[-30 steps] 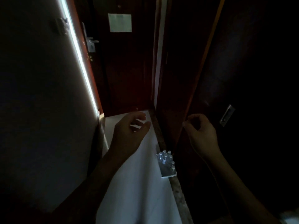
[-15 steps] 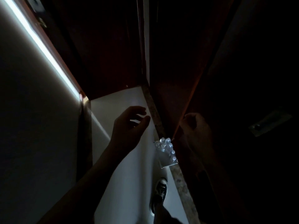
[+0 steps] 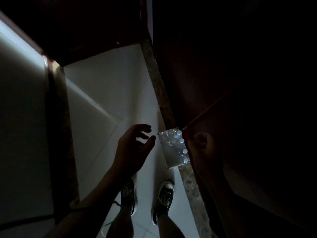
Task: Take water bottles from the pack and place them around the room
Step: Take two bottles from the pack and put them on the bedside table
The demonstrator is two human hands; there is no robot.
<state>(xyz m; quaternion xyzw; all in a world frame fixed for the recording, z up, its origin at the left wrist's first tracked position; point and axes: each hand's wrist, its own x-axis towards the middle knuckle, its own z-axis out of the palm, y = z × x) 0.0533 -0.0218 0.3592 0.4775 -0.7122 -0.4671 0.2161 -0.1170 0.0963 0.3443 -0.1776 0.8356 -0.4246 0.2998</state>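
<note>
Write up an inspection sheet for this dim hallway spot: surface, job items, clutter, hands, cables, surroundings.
Surface: pale tiled floor, with a speckled stone strip along its right side.
Job's things: clear plastic-wrapped pack of white-capped water bottles on the floor against the strip; several caps show, part of the pack looks empty.
Clutter: nothing seen.
Hands: left hand spread open beside the pack, holding nothing; right hand in shadow at the pack's right edge, grip unclear.
Cables: nothing seen.
Surroundings: dark wooden door panels on the right, grey wall on the left, dark laced sneakers below.
</note>
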